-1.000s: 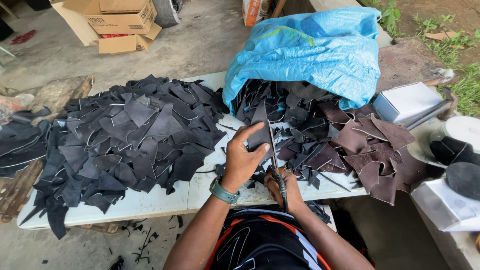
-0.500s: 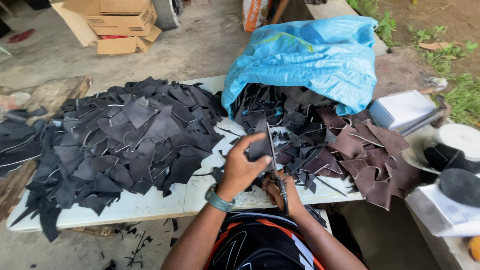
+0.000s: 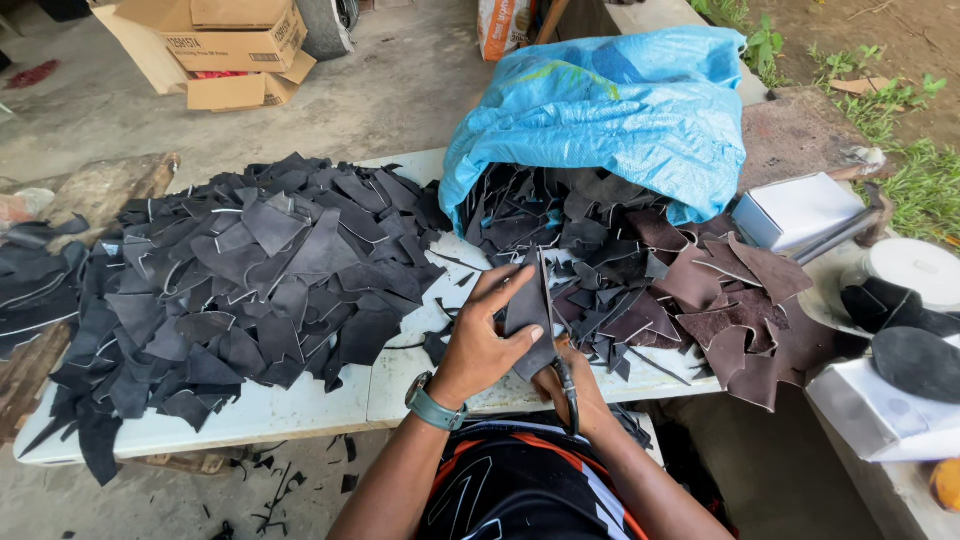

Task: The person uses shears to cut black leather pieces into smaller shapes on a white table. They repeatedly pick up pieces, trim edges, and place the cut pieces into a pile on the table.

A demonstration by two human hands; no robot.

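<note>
Here the left hand [image 3: 482, 343] pinches a dark grey leather scrap [image 3: 530, 318], thumb on its near face and fingers behind, holding the matte, roughly wedge-shaped piece upright over the near edge of the white table [image 3: 300, 408]. Just right of the scrap and lower, the right hand [image 3: 575, 385] is closed around the handles of a pair of scissors [image 3: 566, 380]; the scrap hides the blades, so how far they are open cannot be told.

Beyond the scrap, a crinkled blue plastic sack [image 3: 620, 110] lies on its side on the table, spilling a heap of black and brown offcuts [image 3: 650, 285] with jagged edges and a suede-like nap. Left of the scrap, a broader pile of flat dark pieces [image 3: 240, 290] covers most of the table, several with pale cut edges, and some hang over its left end.

Right of the scrap, a white box [image 3: 800, 207] sits with a metal tool leaning beside it, partly hidden. Far behind the pile, cardboard cartons [image 3: 220, 45] stand on the concrete floor, cut off by the frame's top.
</note>
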